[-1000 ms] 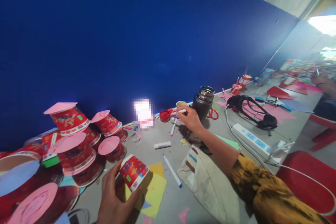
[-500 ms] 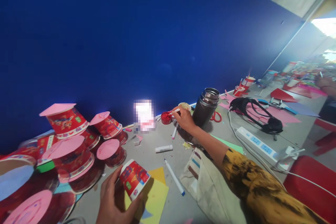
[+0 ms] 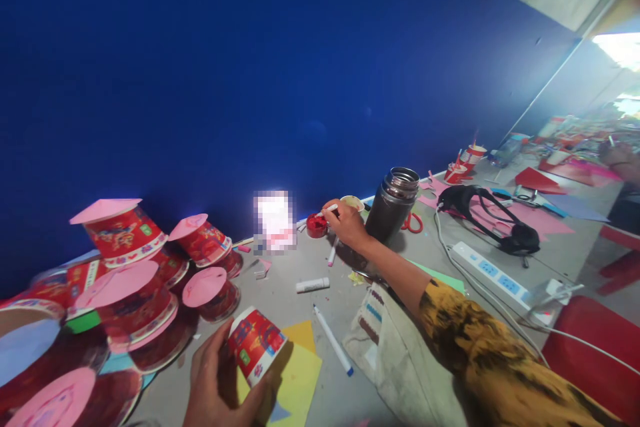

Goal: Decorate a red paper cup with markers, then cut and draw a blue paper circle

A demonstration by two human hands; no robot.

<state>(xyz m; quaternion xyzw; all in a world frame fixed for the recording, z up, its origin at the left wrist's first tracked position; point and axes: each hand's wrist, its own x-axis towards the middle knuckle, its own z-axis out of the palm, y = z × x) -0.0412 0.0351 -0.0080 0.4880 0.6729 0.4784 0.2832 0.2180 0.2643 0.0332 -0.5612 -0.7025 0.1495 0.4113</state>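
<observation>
The gray table was bounded at its far side by a blue wall; between the hands, open room was found around a white tube and a blue-ended pen. The left side was crowded by stacked cups, the right by a dark flask and a cloth bag. The left hand, cut off by the near edge, was half curled, with a paper cup held between thumb and fingers; yellow paper was partly hidden behind it. By the right hand, pinched nearly closed at the far side, a white stick was gripped, its rear covered; contact with a red tub could not be made out. A bright object was obscured by blurring. The cup was tilted, its long axis sloped from far left to near right, narrower end far left; the stick was pointed leftward, toward the tub.
</observation>
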